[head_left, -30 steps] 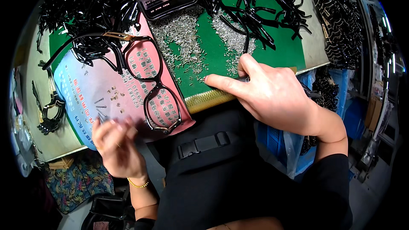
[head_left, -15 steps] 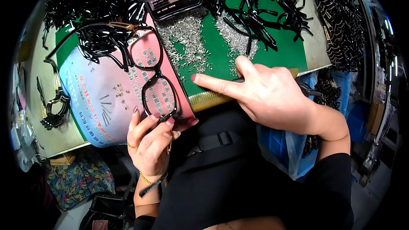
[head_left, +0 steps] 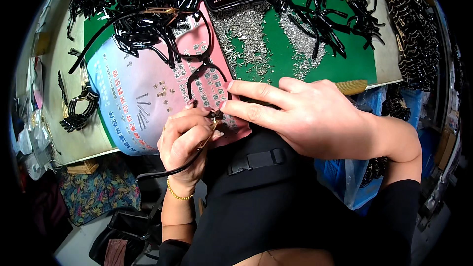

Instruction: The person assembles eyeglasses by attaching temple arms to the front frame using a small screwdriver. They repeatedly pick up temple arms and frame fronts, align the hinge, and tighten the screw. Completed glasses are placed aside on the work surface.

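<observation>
Glossy black glasses frame with gold-toned temple fittings (head_left: 207, 62) is over the pink-and-blue printed sheet (head_left: 143, 69), near end at the fingers. Left hand (head_left: 186, 135) pinches that near corner; a slim black temple arm (head_left: 172, 171) runs out below it. Right hand (head_left: 310, 113), two fingers extended, tips at the same corner; thumb hidden, can't tell if gripping. Small silver metal pins (head_left: 249, 27) loose on green mat (head_left: 352, 64), beyond right hand. Black phone (head_left: 231, 4) behind pins.

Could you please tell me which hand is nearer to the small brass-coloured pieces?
Left. The left hand is just below and right of the brass-coloured pieces, gripping the eyeglasses; the right hand is farther right.
</observation>
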Demonstrator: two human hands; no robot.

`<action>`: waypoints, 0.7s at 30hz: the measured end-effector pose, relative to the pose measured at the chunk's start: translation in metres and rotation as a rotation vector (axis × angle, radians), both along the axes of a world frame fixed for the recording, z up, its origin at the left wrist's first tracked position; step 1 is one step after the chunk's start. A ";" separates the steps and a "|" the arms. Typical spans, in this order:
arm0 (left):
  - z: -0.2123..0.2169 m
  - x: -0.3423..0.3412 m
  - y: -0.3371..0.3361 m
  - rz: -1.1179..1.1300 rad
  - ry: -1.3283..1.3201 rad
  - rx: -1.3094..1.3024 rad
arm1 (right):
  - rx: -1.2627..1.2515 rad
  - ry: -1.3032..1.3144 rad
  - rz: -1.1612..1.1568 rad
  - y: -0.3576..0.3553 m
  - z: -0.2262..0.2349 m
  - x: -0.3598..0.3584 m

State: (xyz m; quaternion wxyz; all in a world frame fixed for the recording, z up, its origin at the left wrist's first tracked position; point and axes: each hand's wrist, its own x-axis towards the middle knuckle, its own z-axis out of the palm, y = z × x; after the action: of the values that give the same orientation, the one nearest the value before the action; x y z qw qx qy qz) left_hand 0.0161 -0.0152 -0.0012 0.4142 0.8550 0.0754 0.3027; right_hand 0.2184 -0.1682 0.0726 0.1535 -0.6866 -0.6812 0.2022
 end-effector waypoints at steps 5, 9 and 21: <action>0.000 0.003 0.000 0.015 -0.022 -0.015 | -0.021 -0.009 0.061 0.003 -0.009 0.002; 0.005 0.005 0.000 0.013 -0.002 0.035 | -0.020 0.001 0.042 0.002 -0.009 0.002; 0.014 0.012 0.001 0.045 0.117 0.108 | -0.077 -0.023 0.051 0.005 -0.007 0.003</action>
State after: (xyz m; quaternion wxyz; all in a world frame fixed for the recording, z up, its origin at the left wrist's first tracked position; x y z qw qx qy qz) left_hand 0.0276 -0.0140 0.0124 0.3554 0.8905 0.1022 0.2650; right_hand 0.2218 -0.1629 0.0659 0.1142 -0.6768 -0.6918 0.2243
